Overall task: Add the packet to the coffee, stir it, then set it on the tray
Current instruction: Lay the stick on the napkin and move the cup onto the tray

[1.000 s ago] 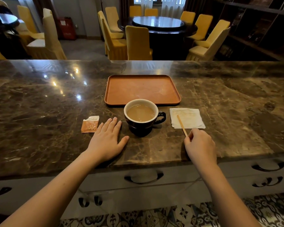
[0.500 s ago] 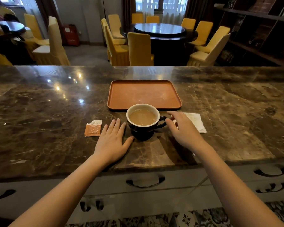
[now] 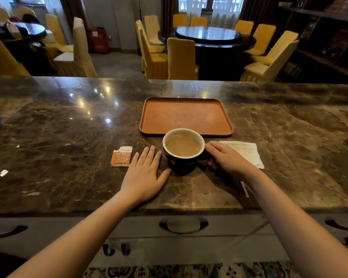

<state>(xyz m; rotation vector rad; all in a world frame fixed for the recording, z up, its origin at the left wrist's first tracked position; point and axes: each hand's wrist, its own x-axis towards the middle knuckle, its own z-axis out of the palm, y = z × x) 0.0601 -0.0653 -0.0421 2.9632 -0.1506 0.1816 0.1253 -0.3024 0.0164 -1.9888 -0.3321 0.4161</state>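
Observation:
A dark cup [image 3: 182,164] with a white inside holds milky coffee and stands on the marble counter just in front of the orange tray [image 3: 186,133]. My right hand [image 3: 227,160] is closed around the cup's handle on its right side; the handle is hidden under my fingers. Flat on the counter, my left hand [image 3: 144,174] lies with fingers spread, its thumb touching the cup's base. A torn orange packet [image 3: 121,156] lies to the left of that hand. The stirrer [image 3: 245,189] lies on the counter beside my right wrist, mostly hidden.
A white napkin [image 3: 247,152] lies to the right of the cup, partly under my right hand. The marble counter [image 3: 68,137] stretches wide to both sides. Yellow-covered chairs and round tables stand beyond its far edge. Drawers with dark handles run below the front edge.
My right hand let go of the stirrer, moved left over the napkin and closed on the cup's handle. The left hand stayed flat beside the cup.

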